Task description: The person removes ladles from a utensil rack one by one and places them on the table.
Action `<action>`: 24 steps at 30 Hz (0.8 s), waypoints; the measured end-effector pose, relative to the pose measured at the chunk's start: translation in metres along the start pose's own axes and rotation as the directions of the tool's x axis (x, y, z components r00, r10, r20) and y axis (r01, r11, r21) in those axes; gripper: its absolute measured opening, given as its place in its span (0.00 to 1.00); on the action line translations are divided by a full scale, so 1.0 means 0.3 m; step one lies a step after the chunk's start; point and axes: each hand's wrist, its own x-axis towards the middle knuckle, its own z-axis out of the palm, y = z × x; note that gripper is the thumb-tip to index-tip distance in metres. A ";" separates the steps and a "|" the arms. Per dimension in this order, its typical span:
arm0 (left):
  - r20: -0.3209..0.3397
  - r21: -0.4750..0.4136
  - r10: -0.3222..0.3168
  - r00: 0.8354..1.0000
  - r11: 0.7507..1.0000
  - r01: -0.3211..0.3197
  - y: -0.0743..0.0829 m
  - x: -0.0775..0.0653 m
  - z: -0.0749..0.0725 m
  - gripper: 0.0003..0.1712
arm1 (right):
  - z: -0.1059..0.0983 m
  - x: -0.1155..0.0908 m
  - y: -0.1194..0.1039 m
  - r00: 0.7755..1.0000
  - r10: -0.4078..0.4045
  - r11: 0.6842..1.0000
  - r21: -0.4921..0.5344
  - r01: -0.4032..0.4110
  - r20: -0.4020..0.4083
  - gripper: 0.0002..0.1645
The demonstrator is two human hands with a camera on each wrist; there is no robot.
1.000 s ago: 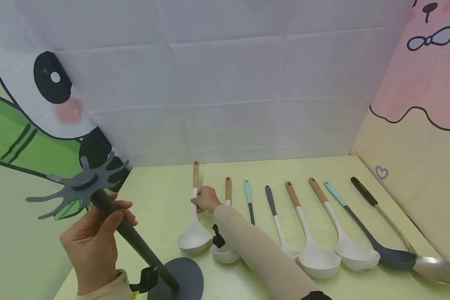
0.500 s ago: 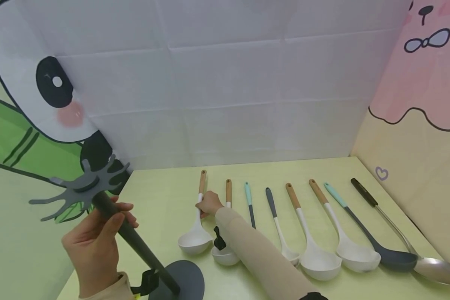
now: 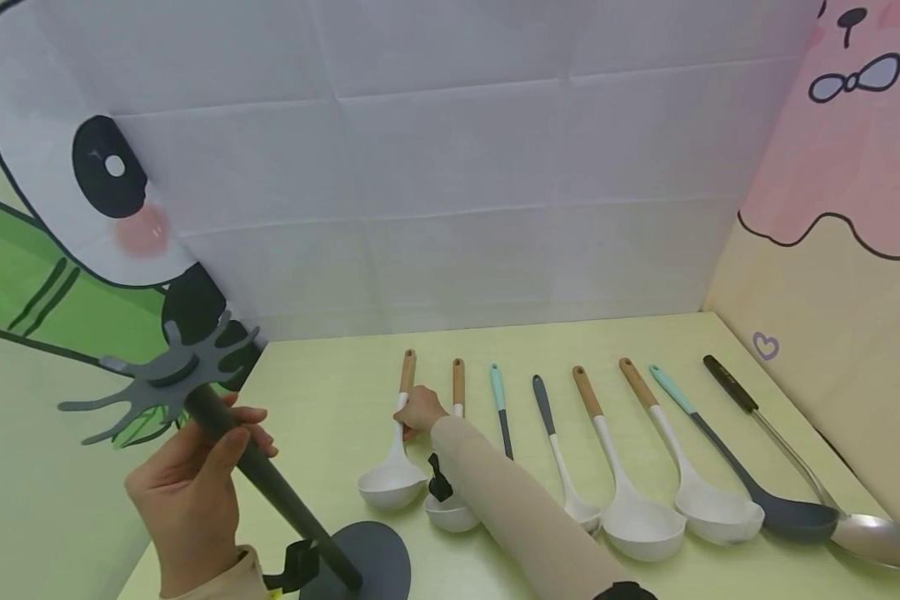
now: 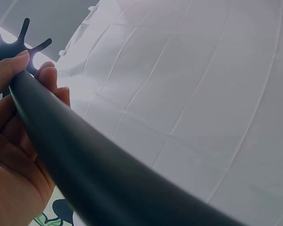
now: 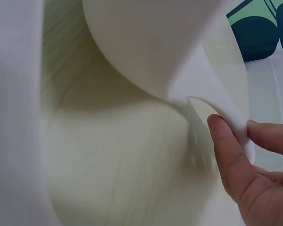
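Note:
My left hand (image 3: pixel 191 479) grips the upper pole of a dark grey utensil stand (image 3: pixel 281 492), thumb on one side and fingers on the other. Curved hooks fan out from its top, and its round base rests on the table, partly cut off by the frame. In the right wrist view, thumb and fingers of my right hand (image 5: pixel 254 176) pinch the white shaft of a ladle (image 5: pixel 205 80). This ladle (image 3: pixel 392 483) is the leftmost in a row, with a wooden handle end and a white bowl down near the tabletop.
Right of the held ladle lies a similar white ladle (image 3: pixel 452 512), partly behind my sleeve. Several more utensils spread rightward, including a dark ladle (image 3: pixel 795 518) with a mint handle and a metal spoon (image 3: pixel 881 540). A white backdrop (image 3: pixel 450 250) rises behind the pale yellow table (image 3: pixel 315 400).
The held ladle's handle has swung right and come lower, with my right hand moving along with it. My left hand keeps its hold on the stand.

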 end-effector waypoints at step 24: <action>-0.024 0.066 -0.010 1.000 0.998 0.012 0.012 0.005 0.011 0.16 | -0.091 -0.039 -0.010 1.000 0.021 0.997 0.079 -0.022 0.012 0.21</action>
